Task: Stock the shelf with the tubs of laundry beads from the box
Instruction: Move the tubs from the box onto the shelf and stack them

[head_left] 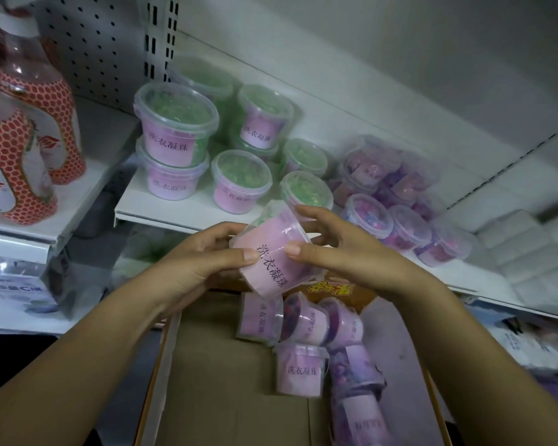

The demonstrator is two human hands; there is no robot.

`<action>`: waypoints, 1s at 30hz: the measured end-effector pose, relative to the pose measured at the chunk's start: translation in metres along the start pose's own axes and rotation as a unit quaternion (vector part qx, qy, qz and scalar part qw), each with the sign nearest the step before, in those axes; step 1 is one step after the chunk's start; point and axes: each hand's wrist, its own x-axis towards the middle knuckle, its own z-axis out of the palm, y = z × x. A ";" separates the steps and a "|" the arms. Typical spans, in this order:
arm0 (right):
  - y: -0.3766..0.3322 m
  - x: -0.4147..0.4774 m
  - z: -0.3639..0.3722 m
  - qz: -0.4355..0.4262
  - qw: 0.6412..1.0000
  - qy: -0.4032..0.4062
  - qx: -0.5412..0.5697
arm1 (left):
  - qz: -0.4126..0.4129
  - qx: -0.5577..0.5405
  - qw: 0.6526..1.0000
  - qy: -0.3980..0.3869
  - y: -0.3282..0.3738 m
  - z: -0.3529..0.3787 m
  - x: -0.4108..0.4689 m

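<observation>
Left hand (pixel 200 262) and right hand (pixel 345 252) grip one tilted tub of green laundry beads (pixel 268 252) above the cardboard box (pixel 226 381). Fingers of both hands are curled round it, thumbs pressing on the pink label. More tubs (pixel 298 370) lie in the box. The white shelf (pixel 161 217) carries green-bead tubs (pixel 174 123) and purple-bead tubs (pixel 384 201).

The head view looks forward and down, close over the cardboard box (pixel 226 381). The white shelf (pixel 132 204) lies just beyond.
</observation>
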 end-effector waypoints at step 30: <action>-0.001 0.199 -0.157 -0.041 0.964 0.207 -0.161 | 0.052 0.587 0.783 0.200 -0.008 -0.048 0.077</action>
